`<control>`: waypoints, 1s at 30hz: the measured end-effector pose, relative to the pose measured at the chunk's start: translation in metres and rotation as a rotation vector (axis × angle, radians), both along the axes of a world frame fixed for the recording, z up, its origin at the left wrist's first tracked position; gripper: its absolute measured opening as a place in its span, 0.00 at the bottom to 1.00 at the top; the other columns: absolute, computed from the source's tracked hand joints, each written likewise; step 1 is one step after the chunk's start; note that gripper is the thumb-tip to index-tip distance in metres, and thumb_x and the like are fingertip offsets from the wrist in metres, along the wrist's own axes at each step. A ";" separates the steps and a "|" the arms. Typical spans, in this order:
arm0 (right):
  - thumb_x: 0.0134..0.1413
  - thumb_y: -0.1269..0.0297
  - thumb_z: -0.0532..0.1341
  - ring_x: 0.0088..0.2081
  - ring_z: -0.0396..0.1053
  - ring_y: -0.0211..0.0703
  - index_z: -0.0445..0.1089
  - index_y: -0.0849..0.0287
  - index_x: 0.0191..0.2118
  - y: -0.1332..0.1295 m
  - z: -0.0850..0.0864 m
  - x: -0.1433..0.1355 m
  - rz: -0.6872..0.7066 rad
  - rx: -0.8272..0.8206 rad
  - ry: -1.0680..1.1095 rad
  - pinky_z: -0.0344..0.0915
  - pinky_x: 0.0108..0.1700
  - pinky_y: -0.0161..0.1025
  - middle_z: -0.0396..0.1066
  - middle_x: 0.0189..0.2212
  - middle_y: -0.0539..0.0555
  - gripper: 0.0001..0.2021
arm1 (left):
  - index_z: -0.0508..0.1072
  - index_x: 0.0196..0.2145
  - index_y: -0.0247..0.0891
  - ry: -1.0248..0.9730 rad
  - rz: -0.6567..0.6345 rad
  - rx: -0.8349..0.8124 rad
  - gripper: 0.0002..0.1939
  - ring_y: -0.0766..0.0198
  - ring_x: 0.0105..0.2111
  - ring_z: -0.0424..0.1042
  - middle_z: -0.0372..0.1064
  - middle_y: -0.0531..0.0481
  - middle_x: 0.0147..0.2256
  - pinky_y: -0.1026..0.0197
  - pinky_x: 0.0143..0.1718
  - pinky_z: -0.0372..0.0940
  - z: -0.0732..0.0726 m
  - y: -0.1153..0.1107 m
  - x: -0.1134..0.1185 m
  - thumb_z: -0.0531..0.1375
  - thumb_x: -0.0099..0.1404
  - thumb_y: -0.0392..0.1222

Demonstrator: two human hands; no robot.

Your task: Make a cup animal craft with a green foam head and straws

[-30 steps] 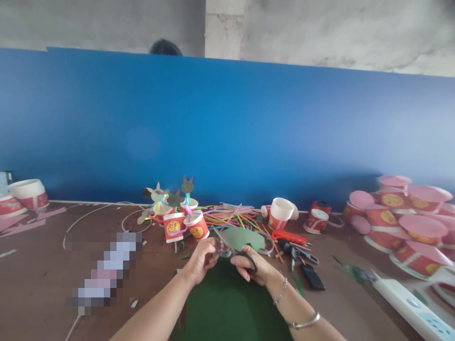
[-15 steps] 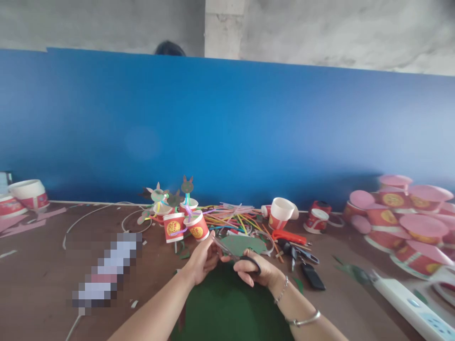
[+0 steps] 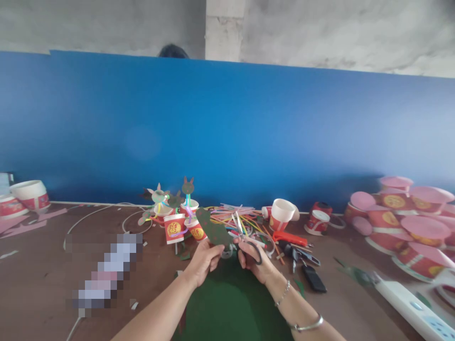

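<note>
My left hand (image 3: 205, 259) pinches a dark green paper cutout (image 3: 213, 228) by its lower edge, and the paper stands up and leans left. My right hand (image 3: 256, 259) has its fingers in the black handles of a pair of scissors (image 3: 239, 226). The blades point up and stand slightly apart, just right of the paper and not touching it. Below both hands lies a large dark green surface (image 3: 231, 303). Behind the paper are red and white paper cups (image 3: 175, 228) with coloured pipe cleaners and grey-green animal-head cutouts (image 3: 188, 186).
Loose pipe cleaners (image 3: 245, 213) lie behind my hands. To the right are a white cup (image 3: 282, 210), an orange-red tool (image 3: 289, 237), keys with a black fob (image 3: 313, 278) and a white power strip (image 3: 412, 303). Cups with pink discs (image 3: 424, 229) are stacked far right. A blue partition (image 3: 227, 128) stands behind.
The green cutout has turned from lying flat between the hands to standing up at the left. The scissors have swung from pointing left to pointing upward, away from the paper.
</note>
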State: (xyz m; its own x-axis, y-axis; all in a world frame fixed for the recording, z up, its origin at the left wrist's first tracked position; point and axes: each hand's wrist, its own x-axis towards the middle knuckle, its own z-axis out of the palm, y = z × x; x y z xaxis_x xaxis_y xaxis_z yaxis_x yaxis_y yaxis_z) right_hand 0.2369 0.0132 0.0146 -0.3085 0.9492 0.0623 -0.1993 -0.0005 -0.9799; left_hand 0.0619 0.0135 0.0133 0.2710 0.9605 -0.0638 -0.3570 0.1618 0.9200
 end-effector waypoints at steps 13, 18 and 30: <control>0.45 0.51 0.63 0.19 0.66 0.35 0.65 0.61 0.31 -0.016 0.000 -0.034 0.069 0.086 -0.275 0.59 0.20 0.30 0.67 0.17 0.48 0.17 | 0.72 0.22 0.33 0.111 0.485 0.139 0.18 0.74 0.16 0.51 0.54 0.58 0.14 0.67 0.18 0.45 0.008 -0.006 0.005 0.64 0.51 0.53; 0.45 0.56 0.65 0.16 0.63 0.33 0.65 0.62 0.29 -0.017 -0.002 -0.036 0.043 0.120 -0.288 0.62 0.21 0.31 0.65 0.14 0.46 0.14 | 0.72 0.19 0.32 0.152 0.451 0.137 0.18 0.74 0.16 0.49 0.50 0.60 0.12 0.67 0.19 0.44 0.006 -0.007 0.006 0.64 0.50 0.52; 0.44 0.53 0.65 0.17 0.63 0.33 0.65 0.61 0.29 -0.014 -0.002 -0.034 0.035 0.089 -0.245 0.56 0.16 0.28 0.65 0.15 0.46 0.15 | 0.61 0.12 0.36 0.147 0.493 0.100 0.24 0.71 0.17 0.57 0.56 0.56 0.13 0.67 0.21 0.52 0.000 -0.006 0.004 0.64 0.51 0.54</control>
